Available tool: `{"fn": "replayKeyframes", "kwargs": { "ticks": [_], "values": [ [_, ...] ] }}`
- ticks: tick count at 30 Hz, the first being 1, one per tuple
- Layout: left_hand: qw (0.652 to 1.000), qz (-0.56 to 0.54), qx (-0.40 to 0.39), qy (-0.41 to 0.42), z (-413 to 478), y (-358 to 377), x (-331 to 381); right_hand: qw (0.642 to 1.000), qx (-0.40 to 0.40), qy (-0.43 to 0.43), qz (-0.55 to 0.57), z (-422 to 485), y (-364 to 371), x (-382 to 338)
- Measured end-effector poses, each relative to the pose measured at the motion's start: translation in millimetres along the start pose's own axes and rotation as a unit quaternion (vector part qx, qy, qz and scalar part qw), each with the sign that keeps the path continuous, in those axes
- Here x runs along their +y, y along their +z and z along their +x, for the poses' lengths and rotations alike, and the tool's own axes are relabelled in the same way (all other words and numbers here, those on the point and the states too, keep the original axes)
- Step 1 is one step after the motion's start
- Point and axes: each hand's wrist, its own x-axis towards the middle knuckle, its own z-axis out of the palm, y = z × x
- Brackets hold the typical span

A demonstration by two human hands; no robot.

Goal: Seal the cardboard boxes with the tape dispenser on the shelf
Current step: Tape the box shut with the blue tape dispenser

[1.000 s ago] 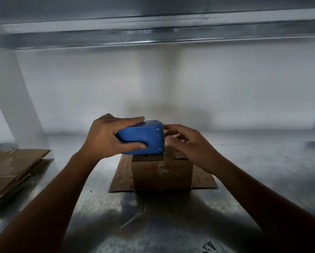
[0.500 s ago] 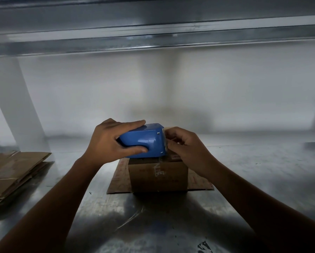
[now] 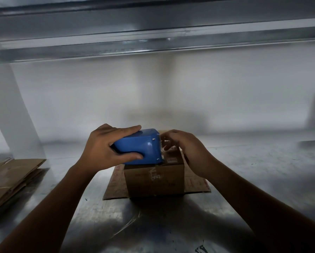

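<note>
Tape dispenser (image 3: pixel 140 145) clasped in left hand (image 3: pixel 102 147) over cardboard box (image 3: pixel 154 180), right hand (image 3: pixel 190 152) pinching tape (image 3: pixel 165 142); box's white scrawl illegible.

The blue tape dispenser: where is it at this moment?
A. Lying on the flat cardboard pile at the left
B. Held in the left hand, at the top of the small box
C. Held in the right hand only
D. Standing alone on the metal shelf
B: the left hand grips the blue tape dispenser at the top of the cardboard box, with the right hand at its toothed edge.

storeroom | metal shelving (image 3: pixel 153 42) | flattened cardboard stack (image 3: pixel 10 179) | bare wall
</note>
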Motion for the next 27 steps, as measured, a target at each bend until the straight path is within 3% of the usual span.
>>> {"fn": "replayKeyframes", "kwargs": {
  "ticks": [5, 16, 22, 24, 27],
  "values": [
    [1.000, 0.004, -0.005, 0.000, 1.3, -1.9, 2.5, 0.998, 0.043, -0.043, -0.013, -0.4, 1.5, 4.2],
    [0.996, 0.078, -0.034, 0.004, 16.1, -22.0, 12.4, 0.973, 0.094, -0.115, -0.179, -4.5, -7.0, -17.9],
    [0.993, 0.085, -0.075, -0.021, 20.4, -44.7, 18.7, 0.969, 0.127, -0.104, -0.183, -20.2, -6.9, -27.5],
    [0.994, 0.088, -0.060, -0.036, 12.9, -64.0, 11.3, 0.978, 0.150, -0.064, -0.133, -27.6, -23.6, -29.8],
    [0.995, 0.068, -0.048, -0.061, 3.6, -87.8, 9.9, 0.991, 0.116, -0.001, -0.069, -41.8, -37.8, -32.4]
  ]
}}
